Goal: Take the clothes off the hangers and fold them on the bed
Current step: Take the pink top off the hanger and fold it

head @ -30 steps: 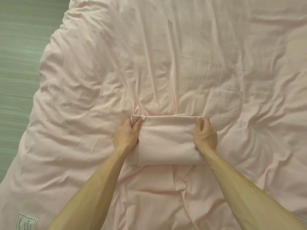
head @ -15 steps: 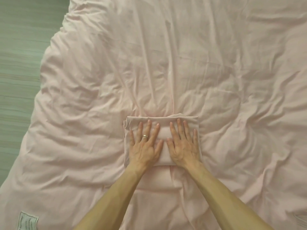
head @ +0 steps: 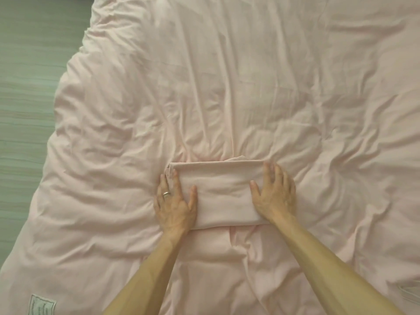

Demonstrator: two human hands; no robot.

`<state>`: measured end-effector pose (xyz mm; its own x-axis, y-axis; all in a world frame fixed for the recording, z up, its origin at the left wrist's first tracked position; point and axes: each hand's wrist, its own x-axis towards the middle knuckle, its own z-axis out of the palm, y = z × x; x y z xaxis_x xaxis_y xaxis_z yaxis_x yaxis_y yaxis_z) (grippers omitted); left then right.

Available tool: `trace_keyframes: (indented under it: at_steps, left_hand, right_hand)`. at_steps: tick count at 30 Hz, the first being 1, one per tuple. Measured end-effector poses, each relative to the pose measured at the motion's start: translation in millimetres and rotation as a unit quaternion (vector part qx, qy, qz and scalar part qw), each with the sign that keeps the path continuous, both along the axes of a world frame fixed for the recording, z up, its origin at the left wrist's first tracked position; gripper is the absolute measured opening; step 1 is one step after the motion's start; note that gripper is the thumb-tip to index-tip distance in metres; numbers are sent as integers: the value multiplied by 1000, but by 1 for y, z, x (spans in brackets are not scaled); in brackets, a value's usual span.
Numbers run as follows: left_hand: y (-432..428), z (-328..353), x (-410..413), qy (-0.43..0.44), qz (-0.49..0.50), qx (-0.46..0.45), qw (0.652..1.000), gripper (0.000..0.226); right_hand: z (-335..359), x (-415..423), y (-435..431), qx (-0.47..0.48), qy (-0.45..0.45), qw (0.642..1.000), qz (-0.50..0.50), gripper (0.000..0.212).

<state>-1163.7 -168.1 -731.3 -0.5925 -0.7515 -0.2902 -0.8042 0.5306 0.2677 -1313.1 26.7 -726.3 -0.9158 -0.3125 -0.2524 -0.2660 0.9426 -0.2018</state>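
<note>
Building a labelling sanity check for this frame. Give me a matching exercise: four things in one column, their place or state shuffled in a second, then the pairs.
Column one:
1. left hand
2. right hand
3. folded garment
4. sewn label

Column two:
A. near the bottom-left corner of the pink duvet
B. flat on the garment's right end
C. wears a ring, flat on the garment's left end
D. lies on the duvet, pressed at both ends

Pairs: 1-C, 2-B, 3-D, 4-A.
</note>
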Motion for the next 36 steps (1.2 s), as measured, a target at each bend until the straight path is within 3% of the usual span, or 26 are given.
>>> trace_keyframes:
  at_steps: [1, 3, 6, 9, 15, 17, 23, 26, 30, 34, 36]
  left_hand:
    - [0, 7, -1, 18, 41, 18, 999, 82]
    - [-2, 22, -4, 59, 140, 104, 983, 84]
    - [-16, 27, -6, 84, 280, 278, 915, 81]
    - [-33, 25, -5, 83, 309, 411, 854, 77]
    - [-40, 35, 3, 116, 302, 596, 735, 49]
    - [-37, 44, 5, 121, 298, 613, 721, 44]
    - [-9, 92, 51, 211, 302, 615, 698, 37]
    - [2, 124, 91, 256, 307, 571, 717, 42]
    - [38, 177, 169, 350, 329, 459, 747, 47]
    - [98, 241, 254, 408, 348, 246, 807, 49]
    - [141, 272, 307, 409, 387, 138, 815, 48]
  right_hand:
    - [6, 2, -1, -52, 15, 998, -44, 67]
    - [15, 5, -4, -135, -56, 980, -137, 53]
    - [17, 0, -7, -130, -196, 946, -221, 64]
    - [14, -10, -9, -143, -270, 915, -265, 74]
    - [13, -10, -8, -295, -321, 848, -300, 54]
    - [17, -6, -6, -314, -317, 848, -285, 48]
    - [79, 20, -3, -334, -264, 889, -167, 30]
    - [120, 38, -4, -331, -229, 912, -85, 22]
    - [190, 92, -10, -330, -167, 928, 39, 27]
    - [256, 164, -3, -332, -158, 918, 150, 35]
    - [287, 211, 6, -331, -156, 905, 218, 38]
